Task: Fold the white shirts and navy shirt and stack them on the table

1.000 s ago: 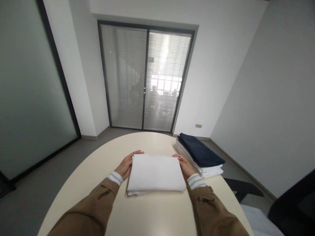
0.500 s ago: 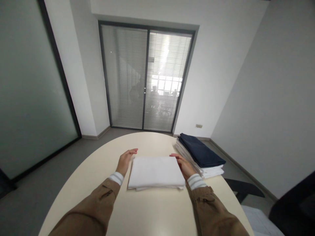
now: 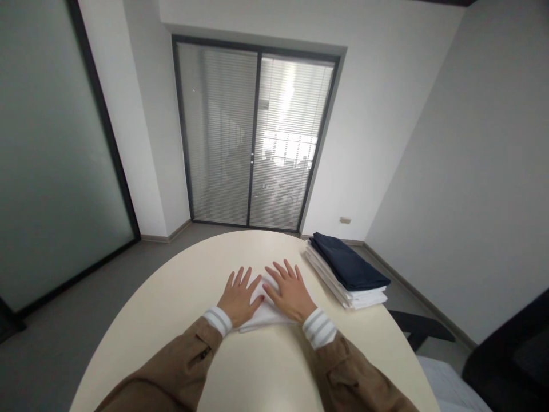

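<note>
A folded white cloth (image 3: 266, 312) lies on the round cream table (image 3: 180, 297) in front of me, mostly hidden under my hands. My left hand (image 3: 240, 296) rests flat on its left part, fingers spread. My right hand (image 3: 289, 292) lies flat on its right part, fingers stretched out. Both palms press down on the cloth, side by side and almost touching. Brown sleeves with striped cuffs cover both arms.
A stack of folded white cloths topped by a dark navy one (image 3: 348, 267) sits at the table's right edge. A dark chair (image 3: 506, 355) stands at lower right. Sliding glass doors with blinds (image 3: 253, 134) are beyond the table.
Both hands moved from the cloth's side edges onto its top and now lie flat on it. The cloth looks smaller, largely covered by the hands.
</note>
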A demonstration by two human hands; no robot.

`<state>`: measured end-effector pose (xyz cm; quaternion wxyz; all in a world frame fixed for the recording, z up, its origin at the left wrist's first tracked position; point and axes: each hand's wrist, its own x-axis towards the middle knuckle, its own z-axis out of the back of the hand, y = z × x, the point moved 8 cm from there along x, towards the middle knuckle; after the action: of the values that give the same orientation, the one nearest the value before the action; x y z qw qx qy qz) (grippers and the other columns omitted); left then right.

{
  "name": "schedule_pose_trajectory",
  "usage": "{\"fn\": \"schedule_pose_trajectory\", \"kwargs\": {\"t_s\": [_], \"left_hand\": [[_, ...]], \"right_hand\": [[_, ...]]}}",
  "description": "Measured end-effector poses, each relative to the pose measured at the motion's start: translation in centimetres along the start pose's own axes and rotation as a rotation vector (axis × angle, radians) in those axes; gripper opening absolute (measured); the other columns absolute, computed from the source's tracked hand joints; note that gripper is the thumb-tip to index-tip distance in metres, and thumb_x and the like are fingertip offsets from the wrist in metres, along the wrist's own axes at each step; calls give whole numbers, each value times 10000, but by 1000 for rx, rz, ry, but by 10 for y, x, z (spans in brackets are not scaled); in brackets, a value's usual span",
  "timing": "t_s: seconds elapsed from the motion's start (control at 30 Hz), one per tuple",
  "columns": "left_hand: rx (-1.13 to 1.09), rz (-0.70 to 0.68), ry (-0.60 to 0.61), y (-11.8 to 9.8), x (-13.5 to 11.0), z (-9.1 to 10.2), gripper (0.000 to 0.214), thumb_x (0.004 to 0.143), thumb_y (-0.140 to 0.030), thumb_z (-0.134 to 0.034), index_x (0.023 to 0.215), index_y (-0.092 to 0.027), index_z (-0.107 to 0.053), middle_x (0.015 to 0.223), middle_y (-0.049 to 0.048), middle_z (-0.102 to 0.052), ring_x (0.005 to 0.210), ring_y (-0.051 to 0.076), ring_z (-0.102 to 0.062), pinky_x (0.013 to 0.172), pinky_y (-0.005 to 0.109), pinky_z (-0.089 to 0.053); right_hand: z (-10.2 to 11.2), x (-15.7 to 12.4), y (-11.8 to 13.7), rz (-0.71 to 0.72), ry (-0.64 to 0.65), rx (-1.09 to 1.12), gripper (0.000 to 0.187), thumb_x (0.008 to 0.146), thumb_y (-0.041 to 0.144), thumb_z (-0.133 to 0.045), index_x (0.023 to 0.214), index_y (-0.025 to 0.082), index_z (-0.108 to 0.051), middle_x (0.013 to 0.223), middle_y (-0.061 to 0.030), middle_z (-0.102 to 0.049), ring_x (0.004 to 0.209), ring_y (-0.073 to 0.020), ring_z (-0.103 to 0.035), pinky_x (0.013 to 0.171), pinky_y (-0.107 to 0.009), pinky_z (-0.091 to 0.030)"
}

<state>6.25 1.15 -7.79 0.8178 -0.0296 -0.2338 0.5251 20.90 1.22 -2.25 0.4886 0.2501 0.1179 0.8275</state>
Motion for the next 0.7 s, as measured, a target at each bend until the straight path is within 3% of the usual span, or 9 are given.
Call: {"fn": "schedule_pose_trajectory", "kwargs": {"t_s": [0.1,0.17,0.27,0.37,0.5,0.7], "left_hand": [[4,65,24,4,0,-1,606,931,-460,-484,1472,-188,-458,1574,183,-321,1467,421,-201,1156,618,-116],[42,94,21,1,1,2,593,907,-398,-516,1445,-148,-495,1544,208,-367,1450,447,-229,1152,624,-116],[88,67,-28,-16,4,10,541,910,-296,-479,1421,-122,-519,1497,211,-442,1431,424,-288,1161,588,-142],[102,35,-58,-27,7,11,519,958,-304,-402,1461,-190,-471,1537,144,-410,1454,367,-270,1170,553,-173],[160,172,13,-11,5,-3,536,984,-446,-377,1467,-231,-466,1566,149,-357,1462,377,-252,1160,563,-199],[165,233,41,-3,4,-10,559,973,-505,-386,1480,-277,-442,1590,137,-311,1477,396,-191,1162,583,-167]], "right_hand": [[-34,-8,-8,-110,138,-110,675,921,683,-376,1477,306,-435,1579,-64,-349,1487,-389,-147,1172,-604,-3],[-43,-11,-15,-125,164,-131,674,928,681,-351,1493,319,-404,1593,-60,-320,1484,-397,-154,1167,-611,-17],[-44,-11,-18,-118,159,-146,636,946,647,-336,1497,335,-389,1596,-47,-316,1484,-388,-157,1169,-601,-24],[-42,-9,-16,-126,157,-153,580,975,578,-300,1500,345,-378,1592,-24,-329,1484,-368,-171,1175,-580,-44],[-39,-8,-24,-191,110,-188,520,995,437,-272,1466,296,-443,1560,-32,-392,1465,-292,-257,1191,-496,-99],[-30,-11,-63,-434,105,-213,657,953,599,-301,1489,236,-410,1589,-93,-325,1483,-308,-204,1168,-530,-161]]}}
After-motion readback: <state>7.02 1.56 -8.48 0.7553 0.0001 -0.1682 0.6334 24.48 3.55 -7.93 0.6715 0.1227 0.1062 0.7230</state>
